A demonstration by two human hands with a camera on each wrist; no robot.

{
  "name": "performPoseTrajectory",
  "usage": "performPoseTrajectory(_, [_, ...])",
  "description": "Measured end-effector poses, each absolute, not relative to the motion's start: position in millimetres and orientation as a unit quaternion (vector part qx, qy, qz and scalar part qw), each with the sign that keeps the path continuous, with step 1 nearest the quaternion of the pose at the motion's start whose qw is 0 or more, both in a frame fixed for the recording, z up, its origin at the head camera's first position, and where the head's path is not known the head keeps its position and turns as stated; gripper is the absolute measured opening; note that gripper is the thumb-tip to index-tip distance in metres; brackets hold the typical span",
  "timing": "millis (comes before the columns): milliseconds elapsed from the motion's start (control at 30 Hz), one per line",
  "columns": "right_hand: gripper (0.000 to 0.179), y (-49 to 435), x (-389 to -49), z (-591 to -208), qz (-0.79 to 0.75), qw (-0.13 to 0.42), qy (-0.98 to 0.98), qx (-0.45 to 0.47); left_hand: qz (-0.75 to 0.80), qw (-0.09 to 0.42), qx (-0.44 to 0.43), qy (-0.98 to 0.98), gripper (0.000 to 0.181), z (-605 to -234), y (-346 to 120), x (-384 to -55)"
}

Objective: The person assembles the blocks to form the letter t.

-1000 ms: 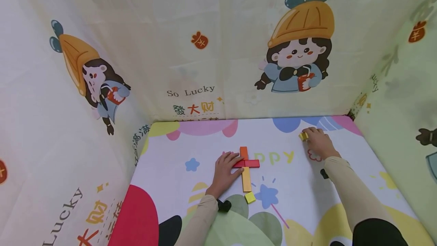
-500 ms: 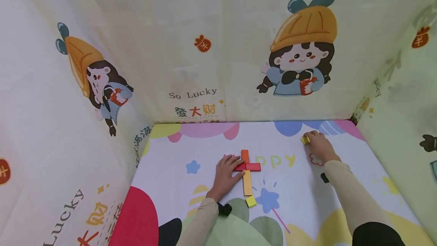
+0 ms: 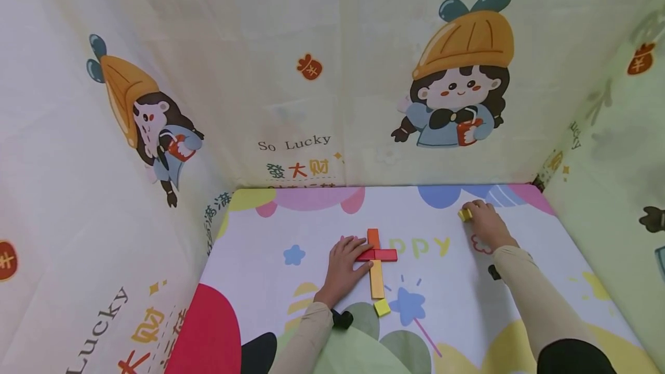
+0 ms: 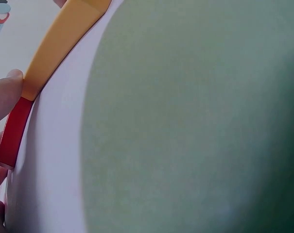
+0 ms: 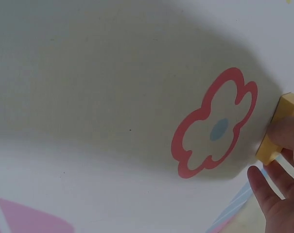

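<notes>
In the head view my left hand point(image 3: 344, 267) rests by a cross-shaped row of wooden blocks, its fingers fairly straight. The thumb touches where a light orange block point(image 3: 377, 279) meets the red blocks point(image 3: 387, 255); the other fingertips lie by the red blocks' left end and the orange block point(image 3: 373, 239). A small yellow block point(image 3: 381, 307) sits at the row's near end. Far to the right, my right hand point(image 3: 488, 224) pinches a yellow block point(image 3: 464, 214). The right wrist view shows that yellow block point(image 5: 280, 127) between thumb and fingers, near the printed surface.
A printed tabletop point(image 3: 312, 218) with cartoon shapes lies beneath both hands. Patterned cloth walls point(image 3: 353, 85) rise at the back and both sides. The right hand is near the back edge. A dark strap point(image 3: 342, 317) sits at the left wrist.
The whole head view has shifted slightly downward in the picture. Both hands keep their places by the blocks, and the yellow block stays in the right hand.
</notes>
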State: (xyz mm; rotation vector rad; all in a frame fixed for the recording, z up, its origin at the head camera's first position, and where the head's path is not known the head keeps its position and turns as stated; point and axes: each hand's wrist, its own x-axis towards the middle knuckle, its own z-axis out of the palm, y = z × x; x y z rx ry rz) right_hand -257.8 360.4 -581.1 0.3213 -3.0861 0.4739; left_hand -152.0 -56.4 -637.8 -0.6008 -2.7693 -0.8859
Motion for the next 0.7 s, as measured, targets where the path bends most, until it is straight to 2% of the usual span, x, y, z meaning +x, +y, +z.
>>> performPoseTrajectory(367, [0.036,359.1,-258.3,-578.1,0.162,-0.022,-0.983,0.088,-0.296,0.072,-0.194,-0.932,0.049,-636.9,-56.0,-152.7])
performPoseTrajectory(700, [0.039,359.8,-258.9,-577.9,0.159,-0.052,-0.983,0.081,-0.305,0.081,-0.198,-0.928,0.049,-637.3,-55.8,-152.9])
